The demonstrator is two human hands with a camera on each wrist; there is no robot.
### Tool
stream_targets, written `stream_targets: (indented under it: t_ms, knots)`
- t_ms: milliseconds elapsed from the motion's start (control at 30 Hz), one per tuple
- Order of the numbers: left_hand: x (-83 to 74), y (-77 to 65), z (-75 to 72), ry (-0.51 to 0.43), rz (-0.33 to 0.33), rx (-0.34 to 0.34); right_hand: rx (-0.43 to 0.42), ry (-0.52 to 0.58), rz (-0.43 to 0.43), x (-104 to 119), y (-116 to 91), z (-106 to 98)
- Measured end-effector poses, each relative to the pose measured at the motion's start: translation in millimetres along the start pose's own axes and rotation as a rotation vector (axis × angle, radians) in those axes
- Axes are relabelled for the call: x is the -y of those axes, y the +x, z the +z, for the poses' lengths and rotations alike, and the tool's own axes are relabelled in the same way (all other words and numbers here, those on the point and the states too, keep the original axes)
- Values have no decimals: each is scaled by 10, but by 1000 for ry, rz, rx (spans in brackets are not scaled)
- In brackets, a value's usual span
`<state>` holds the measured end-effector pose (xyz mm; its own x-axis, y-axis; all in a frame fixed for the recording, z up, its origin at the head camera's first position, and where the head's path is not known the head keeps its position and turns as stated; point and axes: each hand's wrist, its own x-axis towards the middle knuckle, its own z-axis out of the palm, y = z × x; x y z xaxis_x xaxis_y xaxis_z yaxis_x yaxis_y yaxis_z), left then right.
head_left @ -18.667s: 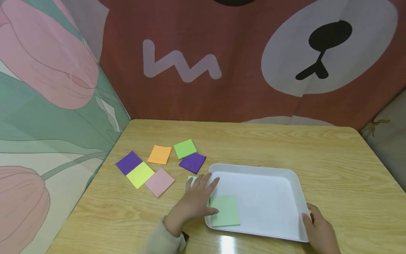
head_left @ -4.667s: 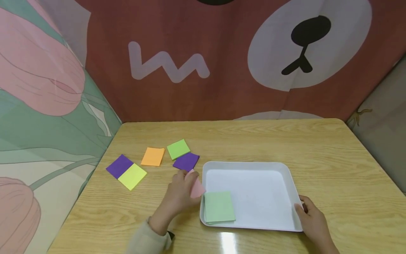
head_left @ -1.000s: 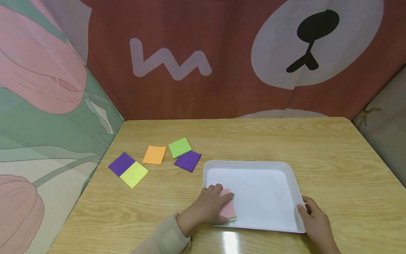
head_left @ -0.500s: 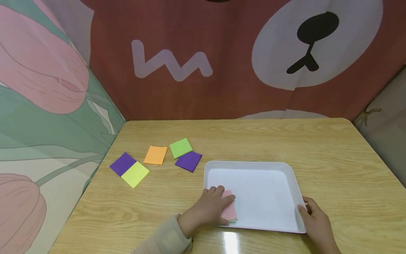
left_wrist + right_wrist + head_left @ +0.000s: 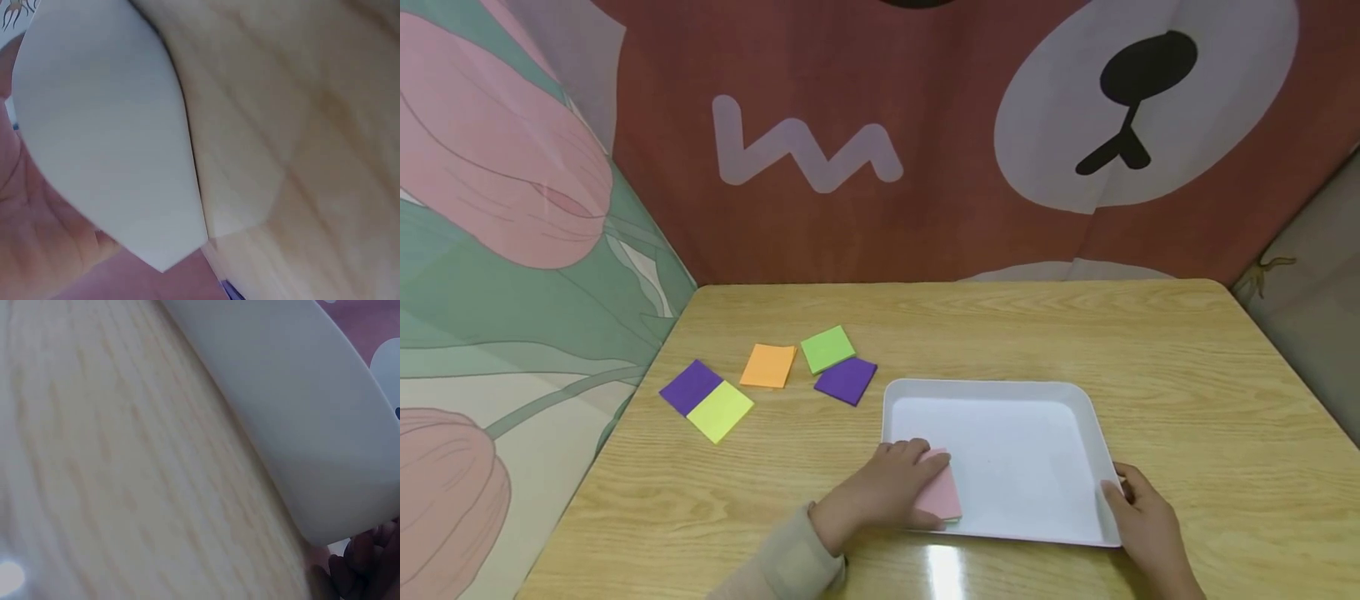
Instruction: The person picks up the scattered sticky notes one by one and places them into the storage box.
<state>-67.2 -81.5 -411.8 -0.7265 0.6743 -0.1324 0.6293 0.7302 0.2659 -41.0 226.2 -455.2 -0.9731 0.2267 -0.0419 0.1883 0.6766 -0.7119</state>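
Note:
In the head view a white tray [image 5: 1030, 450] lies on the table. My left hand [image 5: 891, 483] reaches over its left wall and holds a pink sticky note pad [image 5: 942, 493] by its edges, thumb at the near side and fingers at the far side. The pad sits in the near left corner, with a thin sliver of light green pad showing beneath. My right hand [image 5: 1150, 521] grips the tray's right wall, thumb on the rim. The left wrist view has the tray's outer wall [image 5: 112, 125] hiding part of the palm. Fingers [image 5: 369, 562] show below the tray corner in the right wrist view.
Left of the tray lie more pads: purple [image 5: 692, 387] against yellow [image 5: 720, 412], orange [image 5: 767, 366], and lime green [image 5: 827, 349] touching a second purple pad [image 5: 847, 382]. A printed cloth [image 5: 850, 233] hangs behind the wooden table [image 5: 1037, 325].
Since several seconds ago, my left hand has carried the pink pad from the table into the tray, onto the light green ones. Over the last second both hands barely shift.

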Motion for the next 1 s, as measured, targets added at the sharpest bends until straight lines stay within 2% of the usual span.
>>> stream_targets:
  t_ms: [167, 367, 600, 733, 1000]
  knots:
    - [85, -37, -15, -48, -4, 2, 3, -2, -2, 8, 4, -2]
    - [145, -83, -67, -80, -53, -26, 3, -4, -11, 6, 17, -7]
    - [258, -155, -124, -138, -169, -54, 11, -1, 2, 0, 20, -10]
    - [324, -201, -138, -150, -213, -82, 18, 1, 10, -8, 17, -13]
    - [534, -375, -173, -111, -322, -139, 29, 9, 18, -1, 2, -17]
